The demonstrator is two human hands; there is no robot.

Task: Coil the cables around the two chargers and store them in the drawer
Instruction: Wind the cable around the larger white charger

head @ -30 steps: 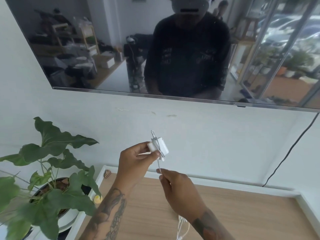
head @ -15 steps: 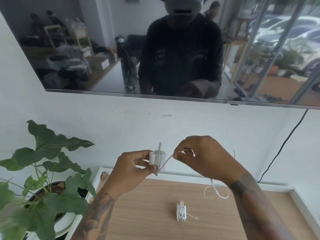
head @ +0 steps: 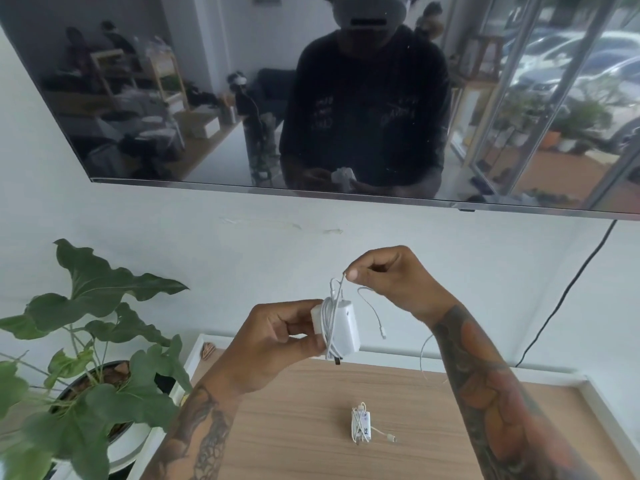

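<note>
My left hand (head: 277, 337) grips a white charger block (head: 341, 327) held up above the wooden top, with several turns of thin white cable wound round it. My right hand (head: 388, 278) pinches that cable (head: 372, 310) just above the block; the loose end with its plug dangles to the right. A second white charger (head: 362, 426) lies on the wooden top (head: 294, 427) below, its cable coiled round it and a short plug end sticking out right. No drawer is in view.
A potted leafy plant (head: 86, 341) stands at the left edge of the top. A wall-mounted dark screen (head: 207, 98) hangs above, with a black cord (head: 568, 292) running down the wall at right. White raised rim (head: 599, 403) borders the top.
My right hand carried the cable up from below the charger and over it, laying more turns on the block. The view tilted down, bringing the second charger on the top into sight.
</note>
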